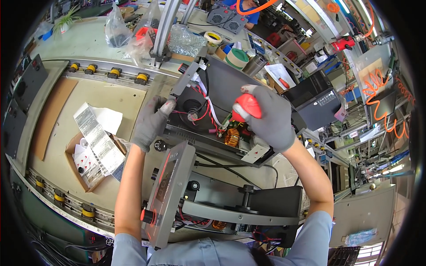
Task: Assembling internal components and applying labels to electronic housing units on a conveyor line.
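An open dark grey metal device housing lies ahead of me, with a black round part, red and white wires and a copper-wound coil inside. My left hand, in a grey glove, is closed on the edge of its left end panel. Over the circuit parts my right hand, gloved too, grips a red rounded object with a whitish patch; its exact kind and lower end are hidden. Closer to my body stands a second open device, its front panel tilted and carrying a red knob.
At left, a small cardboard box holds printed sheets and small parts beside a brown cardboard strip. Roller rails edge the work surface. Behind are plastic bags, tape rolls and a person in blue. Orange coiled hoses hang at right.
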`<state>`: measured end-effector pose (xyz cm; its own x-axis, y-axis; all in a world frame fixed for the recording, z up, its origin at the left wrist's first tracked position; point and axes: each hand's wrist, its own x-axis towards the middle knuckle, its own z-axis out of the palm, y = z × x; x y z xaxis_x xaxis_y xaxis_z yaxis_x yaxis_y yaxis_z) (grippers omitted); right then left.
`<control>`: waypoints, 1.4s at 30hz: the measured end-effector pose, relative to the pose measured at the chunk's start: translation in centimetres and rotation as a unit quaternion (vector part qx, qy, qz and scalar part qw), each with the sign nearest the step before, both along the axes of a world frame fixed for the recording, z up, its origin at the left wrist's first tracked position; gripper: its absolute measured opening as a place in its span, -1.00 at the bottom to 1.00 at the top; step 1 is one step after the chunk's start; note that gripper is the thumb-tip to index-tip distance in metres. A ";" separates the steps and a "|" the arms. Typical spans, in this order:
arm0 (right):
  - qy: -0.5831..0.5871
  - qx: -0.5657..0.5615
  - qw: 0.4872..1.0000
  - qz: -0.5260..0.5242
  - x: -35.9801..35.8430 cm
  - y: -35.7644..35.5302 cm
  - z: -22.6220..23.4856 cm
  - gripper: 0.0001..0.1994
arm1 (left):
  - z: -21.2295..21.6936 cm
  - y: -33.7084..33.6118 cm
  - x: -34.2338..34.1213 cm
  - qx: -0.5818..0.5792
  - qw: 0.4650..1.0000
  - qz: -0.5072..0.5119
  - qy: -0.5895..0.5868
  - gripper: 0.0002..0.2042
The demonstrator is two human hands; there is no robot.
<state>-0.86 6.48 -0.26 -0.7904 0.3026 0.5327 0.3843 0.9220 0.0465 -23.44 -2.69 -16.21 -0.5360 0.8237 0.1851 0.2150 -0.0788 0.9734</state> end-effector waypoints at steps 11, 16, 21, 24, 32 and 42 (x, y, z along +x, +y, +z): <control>-0.039 0.043 0.997 0.058 -1.7 2.0 -2.0 -0.66 | 0.0 0.1 -0.2 0.003 1.000 -0.013 -0.017 -0.52; -0.061 0.038 0.996 0.047 -2.3 1.9 -2.7 -0.65 | 0.4 0.2 -0.2 -0.018 0.999 -0.019 -0.033 -0.51; -0.106 0.033 0.994 0.014 -2.6 1.4 -2.8 -0.69 | 0.4 0.4 -0.2 -0.027 0.999 -0.010 -0.016 -0.51; -0.094 0.027 0.995 0.026 -3.0 1.9 -3.1 -0.69 | 0.6 0.2 -0.3 -0.028 0.999 -0.009 -0.029 -0.51; -0.077 -0.019 0.997 -0.004 -2.6 2.8 -2.5 -0.68 | -0.2 0.2 -0.6 -0.003 0.997 -0.041 -0.068 -0.56; -0.014 0.018 0.999 0.041 4.2 -1.2 -1.4 -0.61 | 0.6 0.7 -0.5 -0.013 0.997 -0.029 -0.070 -0.58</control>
